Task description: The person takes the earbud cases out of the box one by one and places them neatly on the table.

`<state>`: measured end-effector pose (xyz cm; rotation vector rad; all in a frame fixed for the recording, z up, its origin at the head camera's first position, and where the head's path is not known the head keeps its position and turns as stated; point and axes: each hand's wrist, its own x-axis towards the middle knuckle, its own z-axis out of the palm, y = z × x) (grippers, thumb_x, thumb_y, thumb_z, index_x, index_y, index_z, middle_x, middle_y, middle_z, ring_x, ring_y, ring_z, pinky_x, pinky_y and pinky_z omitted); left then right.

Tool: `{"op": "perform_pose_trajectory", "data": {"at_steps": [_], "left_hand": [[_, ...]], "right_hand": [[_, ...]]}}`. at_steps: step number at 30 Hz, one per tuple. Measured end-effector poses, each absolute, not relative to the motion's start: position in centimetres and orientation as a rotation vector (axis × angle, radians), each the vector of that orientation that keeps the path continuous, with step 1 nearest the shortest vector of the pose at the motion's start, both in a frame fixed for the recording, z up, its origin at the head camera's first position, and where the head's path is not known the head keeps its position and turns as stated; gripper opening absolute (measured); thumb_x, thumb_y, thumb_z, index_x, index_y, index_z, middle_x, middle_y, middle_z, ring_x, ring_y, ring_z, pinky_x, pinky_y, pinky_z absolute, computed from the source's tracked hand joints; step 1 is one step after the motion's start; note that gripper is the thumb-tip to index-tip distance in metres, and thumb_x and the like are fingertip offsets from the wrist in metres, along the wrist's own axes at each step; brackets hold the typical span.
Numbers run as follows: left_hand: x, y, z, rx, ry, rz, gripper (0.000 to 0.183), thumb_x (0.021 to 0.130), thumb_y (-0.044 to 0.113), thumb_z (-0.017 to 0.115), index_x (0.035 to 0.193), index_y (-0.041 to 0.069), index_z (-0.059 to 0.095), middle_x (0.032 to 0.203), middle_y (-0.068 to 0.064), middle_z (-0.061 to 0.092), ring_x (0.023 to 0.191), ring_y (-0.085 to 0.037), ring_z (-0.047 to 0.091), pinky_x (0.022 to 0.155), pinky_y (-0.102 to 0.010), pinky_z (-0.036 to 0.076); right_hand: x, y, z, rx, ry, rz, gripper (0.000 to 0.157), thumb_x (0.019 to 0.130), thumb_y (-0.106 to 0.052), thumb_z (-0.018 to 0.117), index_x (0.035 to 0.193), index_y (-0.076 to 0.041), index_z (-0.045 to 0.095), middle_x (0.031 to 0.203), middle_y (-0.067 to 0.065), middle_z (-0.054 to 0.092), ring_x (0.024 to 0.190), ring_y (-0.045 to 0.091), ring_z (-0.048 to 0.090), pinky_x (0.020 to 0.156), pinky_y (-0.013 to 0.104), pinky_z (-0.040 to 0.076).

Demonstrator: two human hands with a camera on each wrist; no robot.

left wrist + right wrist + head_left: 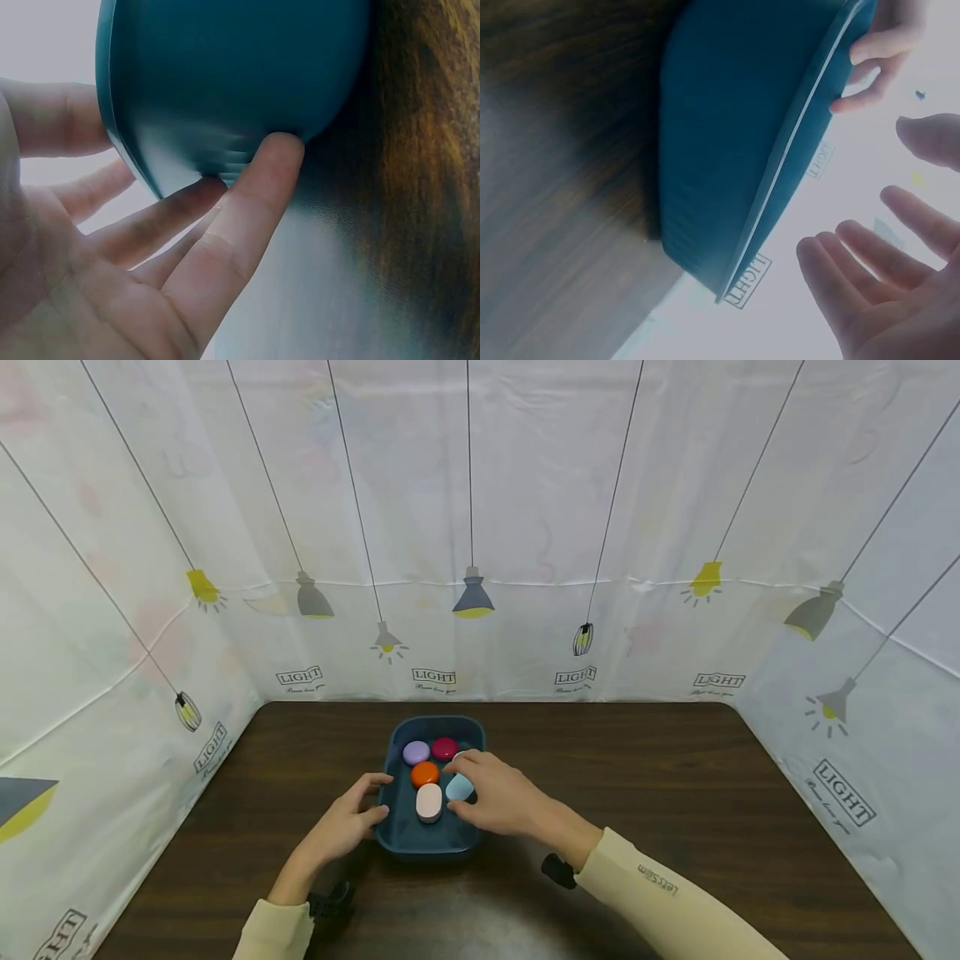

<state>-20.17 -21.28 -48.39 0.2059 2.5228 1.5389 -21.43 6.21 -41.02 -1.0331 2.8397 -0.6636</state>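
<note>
My left hand [341,827] holds the left side of a dark blue tray [427,843]. In the left wrist view, its fingertips [281,154] press on the tray's outer wall, while other fingers reach over the rim. My right hand [498,793] hovers over the tray's right side with fingers spread and nothing between them. Below its thumb and fingertips lies a light blue piece [460,787]. Also in the tray are a smooth lavender disc [416,752], a crimson disc [445,748], an orange disc [424,774] and a pale pink oblong block [429,802]. My right fingers mostly hide a whitish piece.
The tray stands on a dark wood table [615,760]. White sheeting [525,485] printed with hanging lamps rises behind the table and along both its sides. A black strap device sits on my left wrist [330,900], another on my right.
</note>
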Motion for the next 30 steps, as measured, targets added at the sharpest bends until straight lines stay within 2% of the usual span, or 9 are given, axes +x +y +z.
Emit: {"op": "perform_pose_trajectory", "data": {"at_steps": [6, 13, 23, 30], "left_hand": [[-20.1, -21.3, -48.2, 0.194, 2.543, 1.517, 0.044, 0.095, 0.010, 0.054, 0.137, 0.017, 0.043, 0.138, -0.019, 0.043, 0.102, -0.027, 0.058, 0.072, -0.039, 0.056], [-20.1, -21.2, -48.2, 0.196, 2.523, 1.527, 0.043, 0.096, 0.011, 0.054, 0.138, 0.018, 0.043, 0.138, -0.019, 0.042, 0.103, -0.029, 0.058, 0.073, -0.039, 0.056], [-19.9, -21.3, -47.9, 0.219, 2.506, 1.536, 0.044, 0.096, 0.011, 0.052, 0.138, 0.016, 0.042, 0.138, -0.020, 0.041, 0.101, -0.030, 0.059, 0.072, -0.038, 0.055], [-19.9, -21.3, -48.0, 0.254, 2.502, 1.540, 0.044, 0.097, 0.010, 0.052, 0.139, 0.016, 0.041, 0.138, -0.021, 0.041, 0.102, -0.031, 0.058, 0.071, -0.038, 0.055]], "right_hand": [[-22.5, 4.8, -40.9, -1.168, 2.810, -0.492, 0.046, 0.089, -0.037, 0.064, 0.130, -0.018, 0.056, 0.137, 0.001, 0.048, 0.119, 0.020, 0.047, 0.093, 0.038, 0.048], [-23.1, 3.6, -41.3, -1.164, 2.801, -0.351, 0.053, 0.088, -0.038, 0.065, 0.135, -0.019, 0.052, 0.136, 0.002, 0.050, 0.117, 0.020, 0.049, 0.093, 0.041, 0.048], [-24.7, 2.3, -43.4, -1.328, 2.744, -0.283, 0.048, 0.085, -0.031, 0.071, 0.129, -0.016, 0.057, 0.133, 0.000, 0.053, 0.117, 0.018, 0.048, 0.099, 0.038, 0.043], [-25.3, 1.6, -44.7, -1.351, 2.709, -0.231, 0.045, 0.084, -0.027, 0.071, 0.126, -0.020, 0.058, 0.129, -0.001, 0.053, 0.105, 0.017, 0.050, 0.090, 0.032, 0.048]]}}
